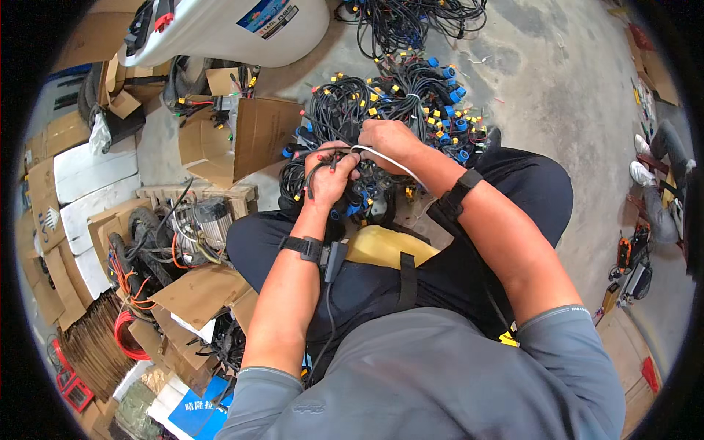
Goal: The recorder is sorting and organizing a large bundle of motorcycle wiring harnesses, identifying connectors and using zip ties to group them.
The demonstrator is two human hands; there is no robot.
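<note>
My left hand (pixel 333 176) grips several black cables (pixel 311 179) with small red ends, low over the pile. Close beside it, my right hand (pixel 388 143) pinches a white cable tie (pixel 388 158), whose long tail trails back along my right forearm. The strap passes by the cables at my left thumb; whether it goes fully round them cannot be seen. Beneath and beyond both hands lies a heap of black wiring harnesses (pixel 341 107) with blue round connectors and yellow tags. One bundle there is cinched by a white tie (pixel 412 98).
An open cardboard box (pixel 264 137) stands left of the heap. More black harnesses (pixel 418 22) lie on the concrete floor ahead, near a large white tub (pixel 297 33). A motor (pixel 206 220) and cartons crowd the left. Another person's legs (pixel 657 187) show at far right.
</note>
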